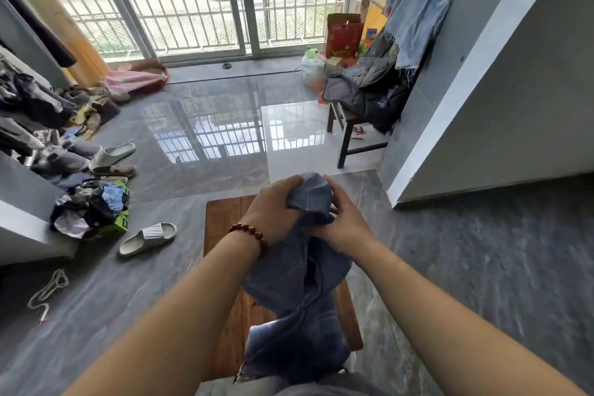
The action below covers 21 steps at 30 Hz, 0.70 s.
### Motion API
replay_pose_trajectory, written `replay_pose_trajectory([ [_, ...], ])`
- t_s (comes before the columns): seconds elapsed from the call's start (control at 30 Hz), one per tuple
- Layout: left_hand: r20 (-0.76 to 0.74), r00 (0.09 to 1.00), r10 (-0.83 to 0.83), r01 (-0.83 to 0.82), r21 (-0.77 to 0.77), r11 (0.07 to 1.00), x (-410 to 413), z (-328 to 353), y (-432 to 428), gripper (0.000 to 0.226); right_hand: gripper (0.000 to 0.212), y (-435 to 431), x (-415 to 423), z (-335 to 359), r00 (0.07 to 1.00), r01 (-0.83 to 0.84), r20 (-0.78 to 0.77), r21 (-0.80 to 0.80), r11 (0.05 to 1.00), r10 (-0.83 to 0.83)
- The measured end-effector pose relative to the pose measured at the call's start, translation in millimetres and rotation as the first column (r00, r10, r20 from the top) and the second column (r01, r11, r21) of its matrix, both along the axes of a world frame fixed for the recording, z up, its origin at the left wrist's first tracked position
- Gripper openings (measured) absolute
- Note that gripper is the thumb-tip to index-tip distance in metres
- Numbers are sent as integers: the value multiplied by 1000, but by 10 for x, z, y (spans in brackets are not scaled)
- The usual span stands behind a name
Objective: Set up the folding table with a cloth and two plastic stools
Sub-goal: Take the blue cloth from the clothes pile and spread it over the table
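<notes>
A blue-grey cloth (pixel 299 296) hangs bunched in front of me, over a low brown wooden table top (pixel 221 225). My left hand (pixel 271 212), with a bead bracelet on its wrist, grips the cloth's upper bunch from the left. From the right, my right hand (pixel 340 225) holds the same bunch. The cloth's lower end drapes down over the table. No plastic stools are in view.
A dark wooden stool (pixel 348 135) piled with clothes stands at the right by the grey wall (pixel 501 112). Slippers (pixel 148 238) and heaps of clothes (pixel 90 206) lie on the left floor. Sliding glass doors (pixel 247 0) are ahead, with a red box (pixel 344 35) near them.
</notes>
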<state>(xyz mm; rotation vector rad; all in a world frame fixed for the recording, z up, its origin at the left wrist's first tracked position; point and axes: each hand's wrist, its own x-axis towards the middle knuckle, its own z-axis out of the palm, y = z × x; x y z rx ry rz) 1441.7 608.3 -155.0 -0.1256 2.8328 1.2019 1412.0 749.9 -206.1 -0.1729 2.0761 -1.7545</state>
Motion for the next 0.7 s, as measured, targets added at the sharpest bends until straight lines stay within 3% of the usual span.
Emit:
replay_pose_trajectory([
  [0.17,-18,999,-41,42,84,996,33,-74,-58,31,29,-40,37,12,998,61,3,-15,998,-61],
  [0.27,11,996,-89,89,63,994,81,-45,-138,54,25,-27,25,56,994,105,4,-22,994,-105],
  [0.37,153,983,-102,122,-128,984,123,-87,-242,65,28,-18,10,99,984,177,47,-93,980,-173],
  [0.57,85,994,-67,84,-208,974,199,-98,-288,18,18,0,52,83,974,218,80,-85,972,-212],
  [0.7,86,996,8,13,-237,971,249,-82,-330,11,28,68,93,14,968,218,121,20,976,-219],
])
